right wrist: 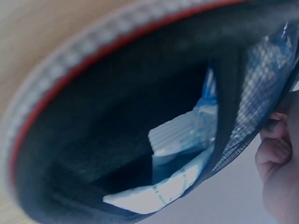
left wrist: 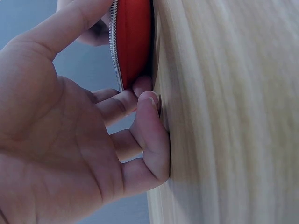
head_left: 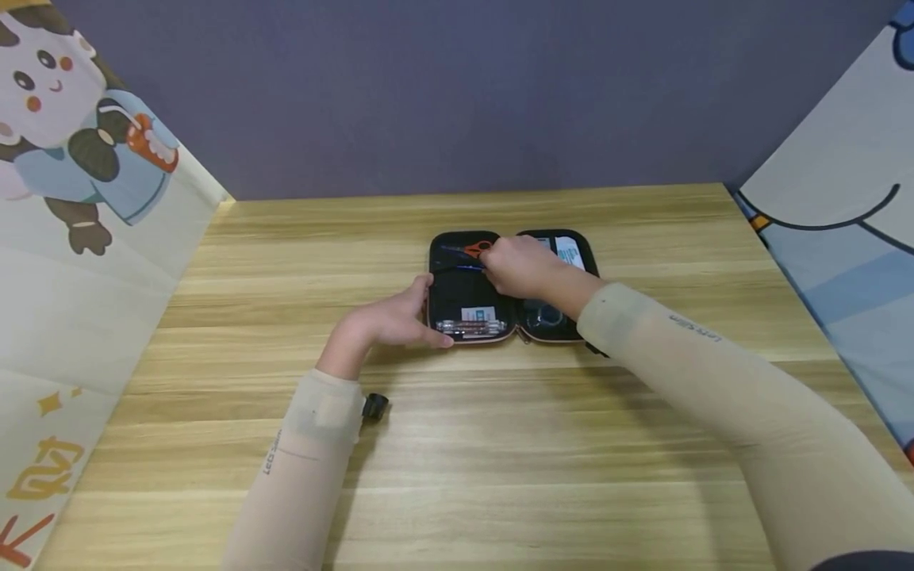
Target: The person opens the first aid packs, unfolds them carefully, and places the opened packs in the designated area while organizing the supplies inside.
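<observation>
A black-lined zippered case (head_left: 464,289) lies unfolded on the table; its outer shell (left wrist: 133,42) shows red in the left wrist view. My left hand (head_left: 385,319) holds the case's left edge, thumb at the upper side and curled fingers low against the shell. Inside the left half lie orange-handled scissors (head_left: 477,249) and a slim blue item (head_left: 469,268). Over the middle of the case, my right hand (head_left: 521,266) has its fingers curled, apparently pinching the end of the blue item beside the scissors. The fingertips are partly hidden.
Clear tubes or vials (head_left: 471,327) lie along the left half's lower edge. White-and-blue packets (right wrist: 182,135) sit behind mesh (right wrist: 252,88) in the right half. The wooden table (head_left: 464,444) meets a dark wall (head_left: 457,95) at the back.
</observation>
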### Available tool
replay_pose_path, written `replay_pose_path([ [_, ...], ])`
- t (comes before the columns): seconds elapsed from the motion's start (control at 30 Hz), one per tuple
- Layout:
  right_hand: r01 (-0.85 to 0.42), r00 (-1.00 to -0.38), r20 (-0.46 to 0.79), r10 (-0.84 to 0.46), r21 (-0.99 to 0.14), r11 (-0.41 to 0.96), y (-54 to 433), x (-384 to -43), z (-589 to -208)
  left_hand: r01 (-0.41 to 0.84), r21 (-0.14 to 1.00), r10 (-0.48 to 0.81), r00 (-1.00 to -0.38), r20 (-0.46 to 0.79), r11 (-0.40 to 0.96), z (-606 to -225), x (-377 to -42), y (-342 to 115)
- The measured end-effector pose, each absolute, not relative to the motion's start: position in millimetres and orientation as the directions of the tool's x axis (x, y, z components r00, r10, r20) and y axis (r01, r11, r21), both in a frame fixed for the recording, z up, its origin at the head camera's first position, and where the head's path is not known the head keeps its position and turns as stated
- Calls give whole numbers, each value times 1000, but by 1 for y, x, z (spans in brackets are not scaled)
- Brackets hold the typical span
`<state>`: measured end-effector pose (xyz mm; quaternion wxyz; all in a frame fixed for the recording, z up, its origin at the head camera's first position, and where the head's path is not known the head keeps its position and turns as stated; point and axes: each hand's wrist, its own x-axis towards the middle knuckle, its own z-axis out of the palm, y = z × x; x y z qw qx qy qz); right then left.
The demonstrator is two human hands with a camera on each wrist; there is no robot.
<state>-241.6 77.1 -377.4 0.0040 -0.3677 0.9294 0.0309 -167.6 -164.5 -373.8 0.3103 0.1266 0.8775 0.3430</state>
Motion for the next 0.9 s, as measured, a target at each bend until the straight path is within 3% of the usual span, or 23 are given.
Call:
replay_pose_path([
  [0.27,-580,-813,-89,-575,47,813,68,-248,-374,5,657,424,-767,-481,754,-372,-167,-162],
  [0.47,-628,-777,-102,-621,174,758,64,-252,-378,4,662,439,-751,-492,749,-370,-168,-158],
  [0.9,-686,-726,-116,-677,173,706,76,-243,-358,-3,636,413,-758,-505,772,-369,-165,-163],
])
